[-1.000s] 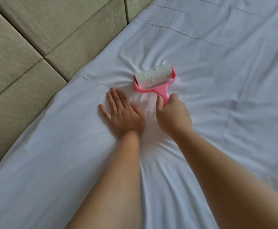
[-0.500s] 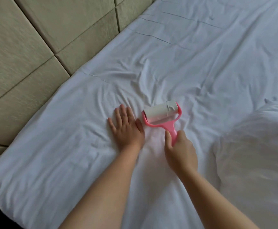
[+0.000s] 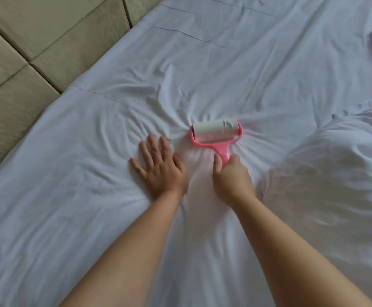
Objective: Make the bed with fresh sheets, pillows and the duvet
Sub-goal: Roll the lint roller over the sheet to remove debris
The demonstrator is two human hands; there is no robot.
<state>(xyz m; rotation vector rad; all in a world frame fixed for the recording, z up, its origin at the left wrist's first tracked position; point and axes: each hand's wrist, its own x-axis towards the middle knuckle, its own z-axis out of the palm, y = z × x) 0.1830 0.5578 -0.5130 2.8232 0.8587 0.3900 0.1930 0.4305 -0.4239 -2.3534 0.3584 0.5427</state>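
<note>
The left hand lies flat, fingers spread, on the white sheet, while the right hand grips the pink lint roller, handle toward the person, roll crosswise.

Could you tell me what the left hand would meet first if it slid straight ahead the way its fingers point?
Only rumpled sheet, it seems: the left hand lies flat, fingers aimed up-left, passing left of the lint roller. Further on stands the padded headboard.

White sheet on the bed, with lint roller

The sheet is wrinkled around the pink roller; a white duvet is bunched at 3 o'clock.
</note>
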